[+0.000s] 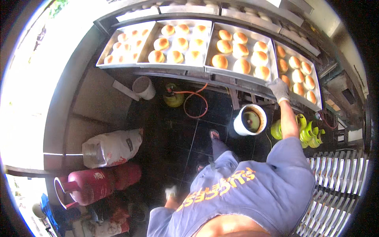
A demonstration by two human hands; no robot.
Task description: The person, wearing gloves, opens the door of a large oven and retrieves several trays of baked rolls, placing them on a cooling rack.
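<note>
My right hand (pixel 279 91), in a grey knitted glove, reaches up to the shelf. Its fingers are closed on the front right corner of a metal baking tray (pixel 237 73) that holds several golden-brown buns (pixel 241 66). Just right of that hand is another baking tray (pixel 307 101) of buns. Two more trays, the middle one (pixel 177 66) and the leftmost one (pixel 118 64), stand in the same row with browned buns in them. My left hand (pixel 171 192), in a light glove, hangs low by my left side, away from the trays; it is small and blurred, so its fingers cannot be made out.
Below the shelf, a white bucket (pixel 237 124) with dark residue stands on the dark tiled floor. Green gas cylinders (pixel 308 134) are at right, another (pixel 173 98) with an orange hose (pixel 186 106) at left. A pink cylinder (pixel 92 185), a white sack (pixel 114 148) and stacked metal trays (pixel 335 173) flank me.
</note>
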